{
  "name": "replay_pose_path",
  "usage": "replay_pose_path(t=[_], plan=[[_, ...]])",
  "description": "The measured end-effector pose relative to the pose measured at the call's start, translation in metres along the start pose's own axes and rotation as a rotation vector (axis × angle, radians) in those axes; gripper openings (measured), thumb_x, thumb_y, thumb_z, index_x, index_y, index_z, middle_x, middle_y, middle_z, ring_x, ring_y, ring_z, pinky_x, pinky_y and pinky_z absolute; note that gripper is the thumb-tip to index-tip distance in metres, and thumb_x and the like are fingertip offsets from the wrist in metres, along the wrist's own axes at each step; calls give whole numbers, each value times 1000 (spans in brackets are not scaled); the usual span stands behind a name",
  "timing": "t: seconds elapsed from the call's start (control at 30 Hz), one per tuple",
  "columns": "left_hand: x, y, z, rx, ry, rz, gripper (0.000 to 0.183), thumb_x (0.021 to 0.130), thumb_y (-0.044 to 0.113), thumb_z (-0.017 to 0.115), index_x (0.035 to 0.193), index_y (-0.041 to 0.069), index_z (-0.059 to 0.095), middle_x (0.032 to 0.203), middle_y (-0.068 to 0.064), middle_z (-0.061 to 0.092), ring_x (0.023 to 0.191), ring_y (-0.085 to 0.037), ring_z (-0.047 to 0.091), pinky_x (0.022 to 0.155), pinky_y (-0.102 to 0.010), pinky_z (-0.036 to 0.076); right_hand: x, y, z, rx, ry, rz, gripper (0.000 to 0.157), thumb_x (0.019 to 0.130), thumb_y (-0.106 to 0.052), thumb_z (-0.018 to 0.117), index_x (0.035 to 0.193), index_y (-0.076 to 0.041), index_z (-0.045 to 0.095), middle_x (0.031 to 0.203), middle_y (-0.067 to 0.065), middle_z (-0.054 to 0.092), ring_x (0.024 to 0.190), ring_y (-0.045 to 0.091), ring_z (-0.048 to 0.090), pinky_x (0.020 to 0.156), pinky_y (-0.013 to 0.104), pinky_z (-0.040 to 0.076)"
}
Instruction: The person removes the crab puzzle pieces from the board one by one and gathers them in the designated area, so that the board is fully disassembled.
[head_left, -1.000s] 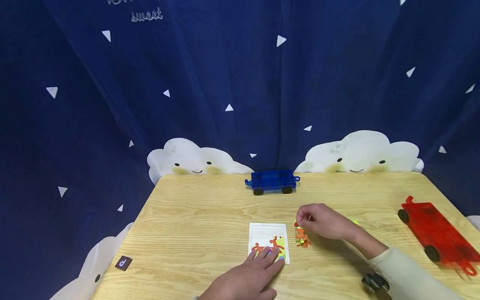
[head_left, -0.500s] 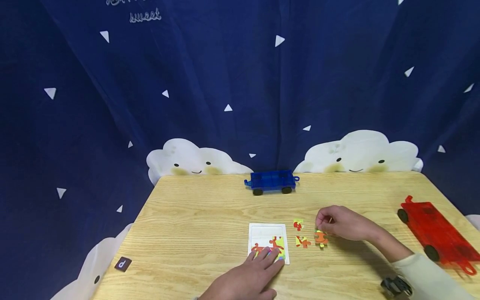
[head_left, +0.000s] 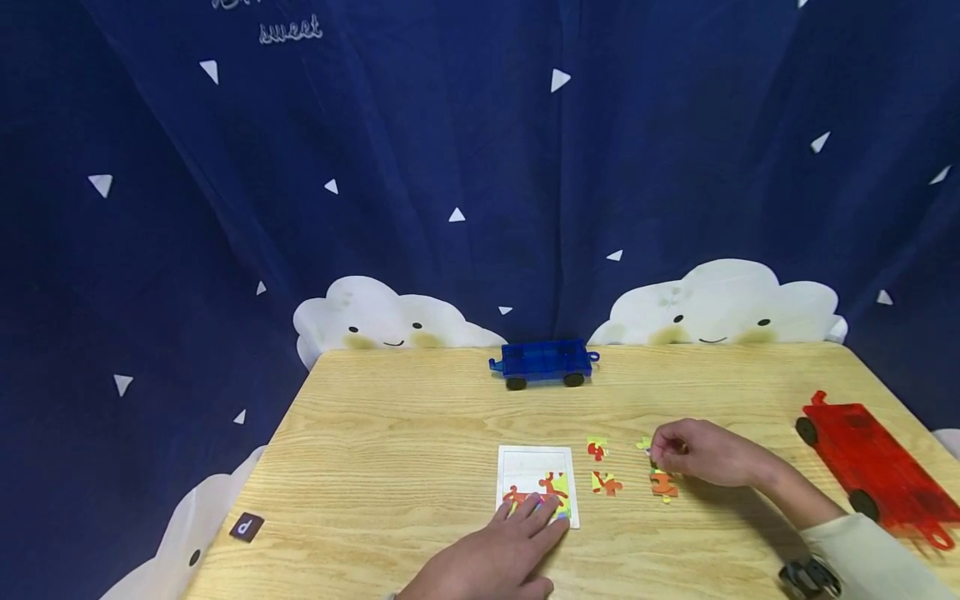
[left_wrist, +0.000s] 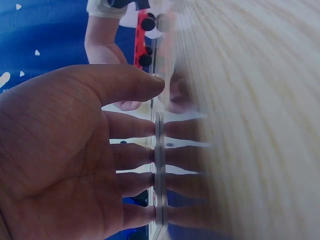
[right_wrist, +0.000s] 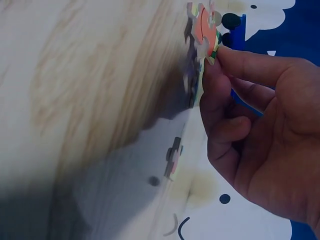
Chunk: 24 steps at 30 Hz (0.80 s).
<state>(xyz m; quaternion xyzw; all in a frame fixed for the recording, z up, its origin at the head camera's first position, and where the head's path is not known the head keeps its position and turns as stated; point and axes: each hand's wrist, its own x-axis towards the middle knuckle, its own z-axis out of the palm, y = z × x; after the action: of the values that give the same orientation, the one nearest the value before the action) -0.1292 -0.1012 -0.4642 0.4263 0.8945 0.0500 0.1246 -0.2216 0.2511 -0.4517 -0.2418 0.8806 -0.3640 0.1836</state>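
Puzzle piece [head_left: 663,484], orange, pinched in right hand [head_left: 705,453], has moved farther from puzzle tray [head_left: 521,463], remaining unfitted; left hand [head_left: 497,552] rests straight-fingered on that tray.

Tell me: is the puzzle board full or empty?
Partly full: the puzzle board is bare white beyond the pieces by the left hand.

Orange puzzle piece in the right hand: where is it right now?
In the head view, the orange puzzle piece is right of centre, pinched by the right hand, between a loose piece and the red wagon.
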Motion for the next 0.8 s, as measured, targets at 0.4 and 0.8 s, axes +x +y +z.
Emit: replay_pose_path(t=[0.4, 0.8], plan=[[-1, -1, -1, 14, 11, 17, 66, 101, 40, 59, 159, 14, 39, 166, -7, 31, 151, -26, 27, 118, -47, 29, -1, 7, 2, 8, 21, -9, 5, 98, -6, 64, 94, -9, 65, 84, -1, 60, 72, 10, 51, 63, 27, 43], [0, 0, 0, 1, -11, -8, 67, 101, 42, 60, 159, 16, 39, 166, -5, 30, 152, -25, 26, 118, -46, 29, -2, 8, 3, 16, 45, -25, 6, 97, -2, 63, 95, -7, 66, 87, 1, 64, 72, 9, 53, 62, 26, 44]])
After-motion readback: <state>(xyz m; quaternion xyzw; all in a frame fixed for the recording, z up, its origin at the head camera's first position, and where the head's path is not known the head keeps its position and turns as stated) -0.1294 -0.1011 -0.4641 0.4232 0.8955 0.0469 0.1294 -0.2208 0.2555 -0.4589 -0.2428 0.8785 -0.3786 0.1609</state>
